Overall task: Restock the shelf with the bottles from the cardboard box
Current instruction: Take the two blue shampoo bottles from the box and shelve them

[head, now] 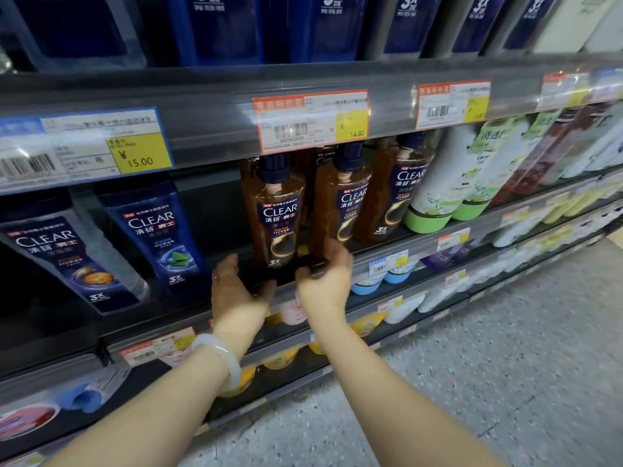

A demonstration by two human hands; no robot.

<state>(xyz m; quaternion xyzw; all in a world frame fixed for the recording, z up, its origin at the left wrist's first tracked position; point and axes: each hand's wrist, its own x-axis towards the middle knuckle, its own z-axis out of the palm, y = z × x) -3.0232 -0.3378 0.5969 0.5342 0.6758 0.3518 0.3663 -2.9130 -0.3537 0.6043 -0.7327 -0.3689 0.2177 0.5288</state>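
Left hand: the left hand (236, 291) is at the shelf lip, fingers loosely curled, thumb up beside the base of the front amber bottle (274, 210); from here I can't tell whether it touches the bottle or grips anything.
Right hand: the right hand (325, 274) is just to the right of the left one, fingers bent toward the foot of the second amber bottle (344, 200); contact looks likely, but a firm grip is not clear.
Bottles: both amber bottles stand upright on the shelf (421, 241) directly above and beyond the hands, labels facing out; a third amber bottle (397, 193) stands further right of the right hand.
Left of the hands: an open dark gap on the shelf, then two blue shampoo bottles (158, 241) leaning outward.
Right of the hands: white and green bottles (448, 183) packed close together.
Cardboard box: not in sight.
Done so far: at least three amber bottles are in place, with more seeming to stand behind them.
Still to do: I'd judge the hands are straightening the front row; the gap to the left suggests room for more, though how many remain in the box cannot be told.
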